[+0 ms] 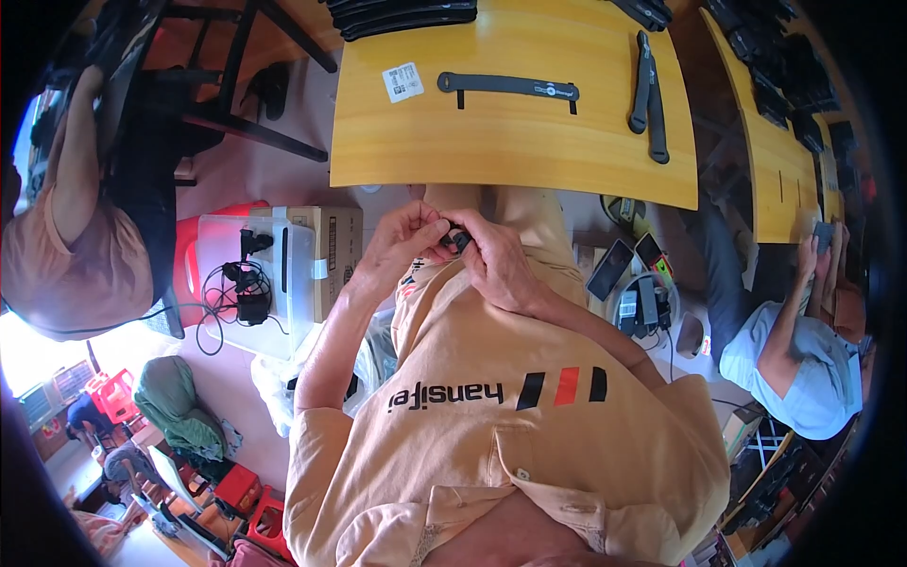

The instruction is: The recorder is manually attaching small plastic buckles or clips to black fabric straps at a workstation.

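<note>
Both hands meet in front of my body, just short of the table's near edge. A small black object (457, 240) sits between them; the fingers cover much of it and its kind is unclear. Fingertips of my left hand (408, 243) pinch at it from the left. From the other side, the closed fingers of my right hand (501, 262) grip it. On the wooden table (510, 151) beyond lies a flat dark grey strap (505, 86), set crosswise. Two more such straps (649, 104) overlap near the table's right edge.
A white printed label (403, 83) and stacked black straps (406, 17) lie on the table. Left of me, a clear plastic bin (298, 274) with black cables stands by a cardboard box (337, 250). Co-workers sit at left and right; the right one's hands (820, 250) hold something small.
</note>
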Demonstrator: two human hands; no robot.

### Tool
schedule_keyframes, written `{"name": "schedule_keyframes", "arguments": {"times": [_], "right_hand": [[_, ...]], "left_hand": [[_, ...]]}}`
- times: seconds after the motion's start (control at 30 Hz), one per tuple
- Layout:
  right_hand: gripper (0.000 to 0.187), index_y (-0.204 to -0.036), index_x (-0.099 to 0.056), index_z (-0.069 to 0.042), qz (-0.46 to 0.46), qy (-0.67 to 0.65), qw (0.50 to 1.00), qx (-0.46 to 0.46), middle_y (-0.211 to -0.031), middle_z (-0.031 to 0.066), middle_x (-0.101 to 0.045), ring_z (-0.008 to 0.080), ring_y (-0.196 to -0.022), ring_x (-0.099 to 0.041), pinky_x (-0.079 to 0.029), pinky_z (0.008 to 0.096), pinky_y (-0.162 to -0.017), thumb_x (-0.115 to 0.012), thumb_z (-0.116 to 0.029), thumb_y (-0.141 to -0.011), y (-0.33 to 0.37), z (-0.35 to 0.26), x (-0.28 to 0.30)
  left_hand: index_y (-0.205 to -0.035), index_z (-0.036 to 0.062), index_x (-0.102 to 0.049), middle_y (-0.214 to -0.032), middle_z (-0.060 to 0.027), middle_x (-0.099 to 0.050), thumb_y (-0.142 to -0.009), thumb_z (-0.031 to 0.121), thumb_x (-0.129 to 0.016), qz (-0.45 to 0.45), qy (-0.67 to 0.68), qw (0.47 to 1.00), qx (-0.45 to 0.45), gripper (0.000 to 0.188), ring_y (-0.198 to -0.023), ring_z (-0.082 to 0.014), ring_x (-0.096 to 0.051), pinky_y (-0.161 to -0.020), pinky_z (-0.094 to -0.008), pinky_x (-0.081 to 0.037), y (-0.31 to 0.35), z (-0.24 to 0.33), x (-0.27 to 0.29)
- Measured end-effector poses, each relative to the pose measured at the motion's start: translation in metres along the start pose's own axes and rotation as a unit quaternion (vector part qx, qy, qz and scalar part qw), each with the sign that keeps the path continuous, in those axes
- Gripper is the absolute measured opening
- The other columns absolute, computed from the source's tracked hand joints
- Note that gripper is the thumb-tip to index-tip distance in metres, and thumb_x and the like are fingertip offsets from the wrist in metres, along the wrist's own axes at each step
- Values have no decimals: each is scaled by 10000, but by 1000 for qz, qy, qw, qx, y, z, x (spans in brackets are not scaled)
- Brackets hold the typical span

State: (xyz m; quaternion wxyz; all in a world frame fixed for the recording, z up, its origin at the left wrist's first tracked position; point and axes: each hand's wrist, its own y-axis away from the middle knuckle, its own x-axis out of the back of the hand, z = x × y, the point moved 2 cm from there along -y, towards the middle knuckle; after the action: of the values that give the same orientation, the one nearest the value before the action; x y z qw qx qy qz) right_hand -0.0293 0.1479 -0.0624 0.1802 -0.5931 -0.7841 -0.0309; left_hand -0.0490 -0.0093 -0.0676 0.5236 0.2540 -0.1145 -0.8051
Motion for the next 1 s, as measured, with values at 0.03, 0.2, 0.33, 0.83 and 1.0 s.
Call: {"name": "schedule_keyframes", "arguments": {"times": [0.03, 0.2, 0.33, 0.83, 1.0], "right_hand": [[341, -1096, -485, 6, -2, -1, 1000, -9, -821, 204, -592, 335, -735, -616, -479, 360, -638, -442, 117, -777, 0, 1, 0], [315, -1080, -481, -11, 2, -21, 1000, -9, -771, 192, -595, 374, -724, -603, -477, 427, -642, -472, 57, -772, -1, 2, 0], [322, -1082, -479, -15, -3, -34, 999, -5, -811, 194, -600, 375, -752, -602, -475, 427, -665, -473, 56, -768, -2, 0, 1], [368, -1122, -468, -11, -18, 8, 1000, -10, -898, 213, -592, 383, -818, -591, -474, 434, -710, -489, 41, -758, 1, -1, 1], [366, -1115, -472, 1, -23, 27, 999, 0, -902, 217, -589, 389, -814, -585, -468, 447, -718, -485, 29, -750, 3, -1, -2]], "left_hand": [[-957, 18, -540, -844, -51, -597, -896, 176, -546, 1, 2, 1000, -4, 170, -724, -99, -585, -687, -235, -492, 0, 0, -1], [-935, 12, -536, -833, -50, -589, -889, 154, -539, 7, 7, 1000, -16, 149, -735, -102, -580, -692, -236, -486, 2, 2, -3], [-894, 5, -518, -813, -54, -577, -863, 91, -529, 19, -13, 999, -30, 93, -733, -108, -578, -695, -239, -482, 4, 4, -4], [-814, -51, -514, -703, -89, -600, -796, -8, -538, 103, -147, 983, -41, 52, -641, -109, -616, -584, -208, -510, 4, 12, -10], [-722, -56, -542, -610, -118, -590, -728, 57, -585, 137, -243, 960, -28, 121, -598, -136, -609, -547, -263, -481, 4, 14, -10]]}}
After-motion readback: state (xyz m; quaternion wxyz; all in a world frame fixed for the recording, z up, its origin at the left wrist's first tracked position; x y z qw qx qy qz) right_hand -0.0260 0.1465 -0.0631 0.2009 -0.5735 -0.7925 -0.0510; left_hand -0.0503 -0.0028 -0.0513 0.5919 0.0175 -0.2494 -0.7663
